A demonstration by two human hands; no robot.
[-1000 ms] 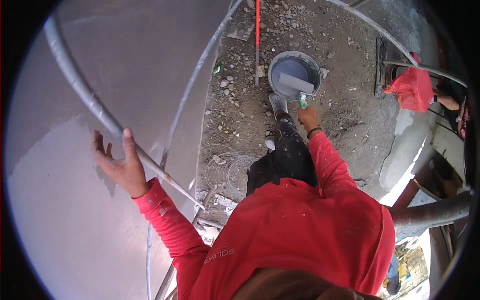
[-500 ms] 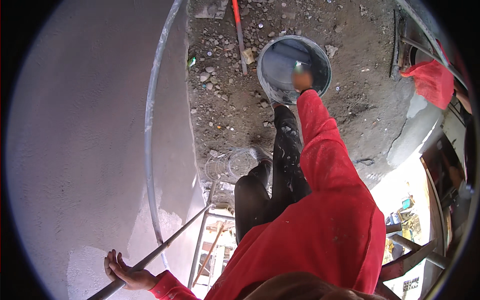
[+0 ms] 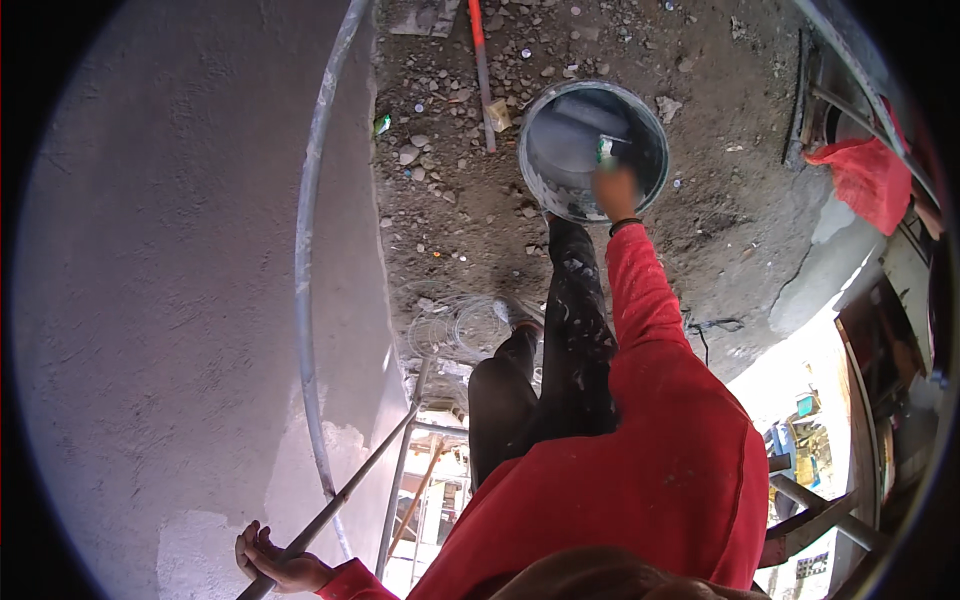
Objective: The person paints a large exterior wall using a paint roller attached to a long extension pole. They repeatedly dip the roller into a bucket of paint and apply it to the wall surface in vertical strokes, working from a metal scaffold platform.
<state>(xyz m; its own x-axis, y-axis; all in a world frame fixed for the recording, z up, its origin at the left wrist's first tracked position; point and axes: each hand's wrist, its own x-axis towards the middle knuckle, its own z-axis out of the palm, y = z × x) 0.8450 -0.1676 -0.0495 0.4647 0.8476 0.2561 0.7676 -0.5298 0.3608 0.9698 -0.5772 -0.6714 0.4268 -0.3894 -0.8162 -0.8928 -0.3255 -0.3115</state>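
Observation:
My right hand (image 3: 616, 188) reaches down into the mouth of a round, mortar-smeared bucket (image 3: 528, 165). It is closed and blurred, around a small green-and-white container (image 3: 605, 151), perhaps a can; its exact kind is unclear. Grey, smooth-looking contents cover the bucket's inside. At the lower left, my left hand (image 3: 282, 565) lies by a slanting metal pipe (image 3: 345, 488), palm against it and fingers loosely curled about it.
A grey plastered wall (image 3: 190, 280) fills the left side, with a curved-looking pole (image 3: 303, 270) before it. Stony ground holds an orange-tipped rod (image 3: 479, 60) and coiled wire (image 3: 460, 325). Red cloth (image 3: 868, 180) hangs at the right. Scaffold bars (image 3: 820, 500) stand at the lower right.
My right hand has drawn slightly back toward me and right inside the bucket, and more of the green-and-white container shows. The left hand keeps its place on the pipe, as the view has shifted slightly.

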